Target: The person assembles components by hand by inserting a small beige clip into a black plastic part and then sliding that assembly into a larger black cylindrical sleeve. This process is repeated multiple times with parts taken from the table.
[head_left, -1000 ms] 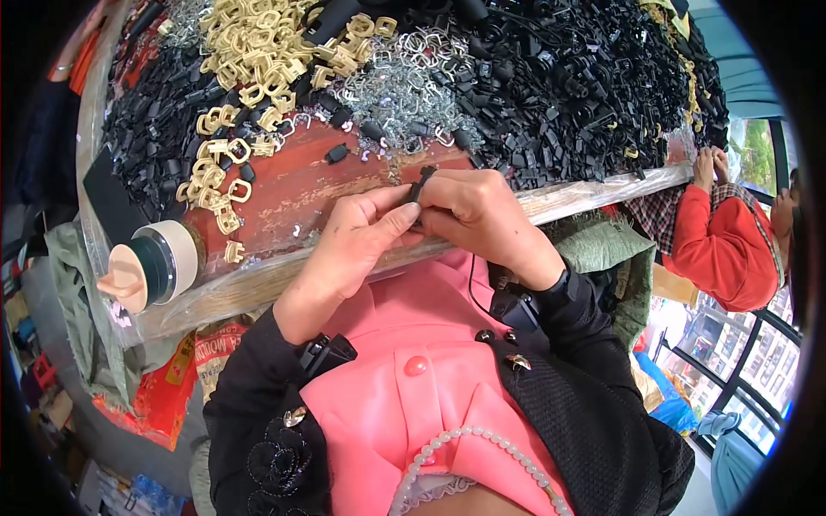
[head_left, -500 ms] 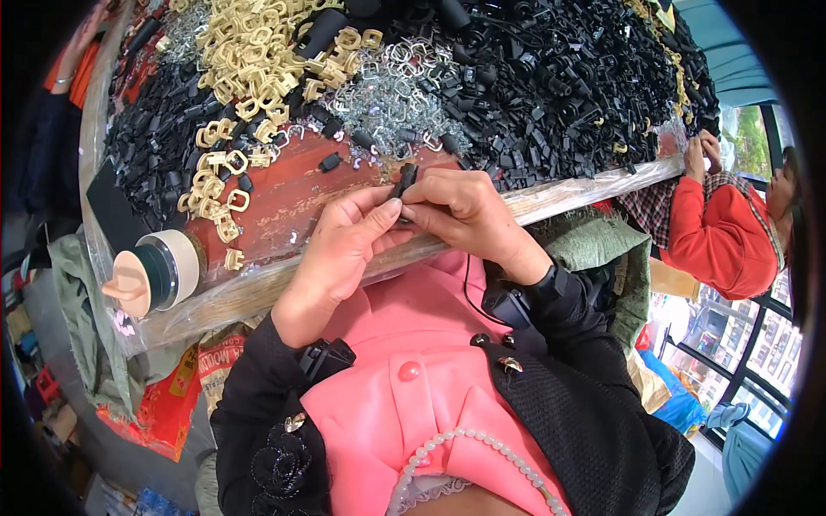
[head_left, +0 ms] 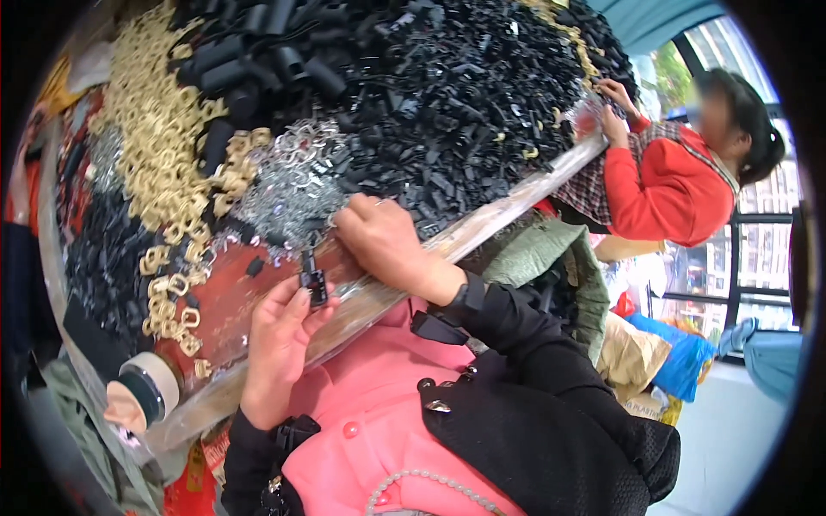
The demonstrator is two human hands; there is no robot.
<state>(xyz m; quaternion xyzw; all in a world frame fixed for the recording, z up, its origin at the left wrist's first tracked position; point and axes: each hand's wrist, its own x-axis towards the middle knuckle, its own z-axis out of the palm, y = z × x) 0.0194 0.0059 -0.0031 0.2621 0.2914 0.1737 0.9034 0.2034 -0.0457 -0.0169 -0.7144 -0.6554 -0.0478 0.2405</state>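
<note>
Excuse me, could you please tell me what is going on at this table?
A person's left hand holds a small black plastic part above the near edge of the red table. The right hand is beside the silver metal pieces; whether it grips anything is hidden. Farther back lie beige ring-shaped pieces and a black plastic heap. At the right, a co-worker in red sleeves has both hands at the table's edge.
</note>
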